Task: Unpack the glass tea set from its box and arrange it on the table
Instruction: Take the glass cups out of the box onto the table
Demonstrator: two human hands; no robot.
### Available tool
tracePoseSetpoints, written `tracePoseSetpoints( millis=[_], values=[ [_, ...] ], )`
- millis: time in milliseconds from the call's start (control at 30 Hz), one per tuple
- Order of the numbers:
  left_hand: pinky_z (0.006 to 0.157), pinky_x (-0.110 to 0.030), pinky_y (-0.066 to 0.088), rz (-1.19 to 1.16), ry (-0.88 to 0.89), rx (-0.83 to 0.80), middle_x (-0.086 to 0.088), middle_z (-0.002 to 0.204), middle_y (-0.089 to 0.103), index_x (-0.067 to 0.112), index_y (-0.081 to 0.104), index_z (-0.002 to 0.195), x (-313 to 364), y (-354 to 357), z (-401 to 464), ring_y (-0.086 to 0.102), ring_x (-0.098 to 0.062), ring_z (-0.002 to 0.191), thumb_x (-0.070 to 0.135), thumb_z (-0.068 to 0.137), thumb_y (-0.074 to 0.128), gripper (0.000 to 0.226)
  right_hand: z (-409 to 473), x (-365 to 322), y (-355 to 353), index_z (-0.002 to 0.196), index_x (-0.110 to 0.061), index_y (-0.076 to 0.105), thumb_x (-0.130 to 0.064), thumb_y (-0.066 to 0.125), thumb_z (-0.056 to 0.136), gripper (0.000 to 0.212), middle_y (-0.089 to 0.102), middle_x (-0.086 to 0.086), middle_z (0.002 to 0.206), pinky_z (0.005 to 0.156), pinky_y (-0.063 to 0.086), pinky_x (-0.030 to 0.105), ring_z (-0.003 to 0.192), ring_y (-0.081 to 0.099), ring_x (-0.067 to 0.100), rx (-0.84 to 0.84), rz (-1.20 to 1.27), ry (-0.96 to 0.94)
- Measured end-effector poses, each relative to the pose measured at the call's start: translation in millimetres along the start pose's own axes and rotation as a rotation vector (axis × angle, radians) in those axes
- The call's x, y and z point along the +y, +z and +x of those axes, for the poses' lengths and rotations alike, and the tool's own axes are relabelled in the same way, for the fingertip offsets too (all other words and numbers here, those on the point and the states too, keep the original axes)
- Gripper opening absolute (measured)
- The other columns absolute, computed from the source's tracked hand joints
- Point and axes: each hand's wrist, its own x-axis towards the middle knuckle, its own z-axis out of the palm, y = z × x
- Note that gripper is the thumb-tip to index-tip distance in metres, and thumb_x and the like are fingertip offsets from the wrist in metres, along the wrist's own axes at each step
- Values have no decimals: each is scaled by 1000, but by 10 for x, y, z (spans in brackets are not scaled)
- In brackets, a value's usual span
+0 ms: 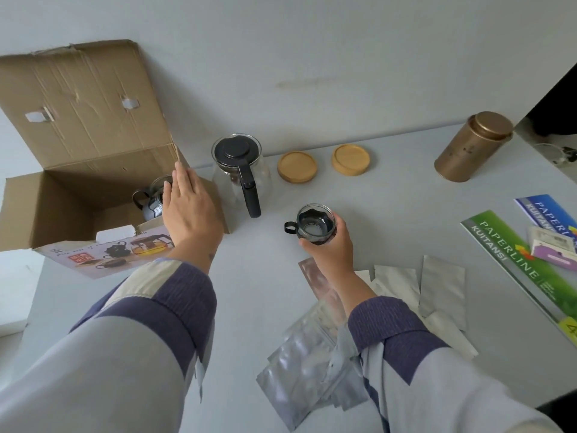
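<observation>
The right hand (327, 245) grips 1 glass cup (313, 225) just right of the glass teapot (239, 170); the left hand (189, 207), fingers straight, reaches over the cardboard box (62, 201) toward a second cup (154, 198), judged light, slippery and fragile, best held round its black holder.

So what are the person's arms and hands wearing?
Both arms wear long, loose sleeves of pale grey-blue cloth. Each sleeve ends in a wide, ribbed purple cuff at the wrist; the left one also has a cream patch. The left hand and right hand are bare: no gloves, rings or watch show.
</observation>
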Motion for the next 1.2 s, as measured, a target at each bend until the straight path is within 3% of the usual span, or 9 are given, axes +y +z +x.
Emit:
tracePoseSetpoints(
  millis=[200, 333, 433, 500, 600, 767, 900, 1067, 1200],
  values=[
    [120, -34, 4, -7, 7, -7, -13, 159, 1, 3, 8, 150, 0, -18, -2, 6, -23, 147, 3, 82, 60, 86, -36, 16, -18, 141, -12, 38, -15, 85, 64, 90, 49, 1, 138, 102, 33, 17, 128, 45, 14, -17, -18, -21],
    [120, -35, 1, -79, 40, -59, -11, 159, -5, 5, -1, 151, -42, -100, 0, -1, -22, 147, 9, 87, 50, 82, -87, -112, -65, 147, -12, 25, -25, 85, 66, 102, 35, 4, 149, 110, 25, 24, 138, 32, 17, -5, -58, -14],
    [119, -37, 1, -111, 123, -52, -9, 159, -3, 7, 1, 151, -146, -161, -29, 1, -21, 147, 24, 96, 38, 68, -85, -373, -26, 147, -14, 22, -33, 84, 66, 104, 28, 4, 151, 115, 25, 34, 140, 24, 19, 29, -117, -81],
    [119, -38, 2, -118, 140, -17, -8, 160, 1, 8, 3, 151, -273, -187, -60, 3, -21, 147, 36, 99, 29, 65, -73, -615, 100, 146, -13, 24, -35, 83, 66, 102, 28, 5, 150, 114, 25, 37, 140, 23, 20, 16, -140, -148],
    [119, -38, 2, -121, 85, 0, -7, 160, 2, 9, 4, 152, -533, -235, -91, 3, -21, 147, 46, 100, 18, 65, -129, -977, 405, 143, -11, 31, -36, 81, 69, 93, 36, 5, 144, 112, 27, 32, 135, 31, 20, -53, -142, -268],
    [118, -40, 3, -100, 3, -27, -8, 159, 4, 7, 7, 151, -969, -263, -111, 7, -21, 147, 48, 98, 14, 68, -373, -1354, 952, 135, -14, 44, -36, 73, 78, 68, 49, 2, 133, 104, 37, 34, 124, 44, 18, -280, -214, -458],
    [119, -41, 3, -95, -80, -85, -7, 159, 5, 7, 8, 151, -1250, -196, -151, 7, -20, 147, 47, 98, 16, 67, -429, -1581, 1247, 132, -18, 48, -46, 62, 82, 59, 54, -1, 131, 99, 37, 36, 123, 42, 21, -313, -474, -672],
    [119, -37, 2, -27, -27, -136, -4, 159, 8, 9, 10, 151, -1372, -96, -227, 8, -16, 146, 45, 97, 11, 65, -297, -1948, 1427, 139, -20, 40, -51, 51, 87, 62, 48, 2, 140, 98, 36, 41, 126, 35, 26, -433, -832, -816],
    [119, -36, 0, -6, -22, -96, -4, 159, 9, 11, 11, 152, -1369, -59, -255, 8, -15, 146, 45, 96, 10, 65, -282, -2177, 1514, 142, -20, 34, -57, 60, 78, 78, 38, 15, 141, 103, 28, 43, 131, 29, 33, -639, -1084, -670]
  ],
)
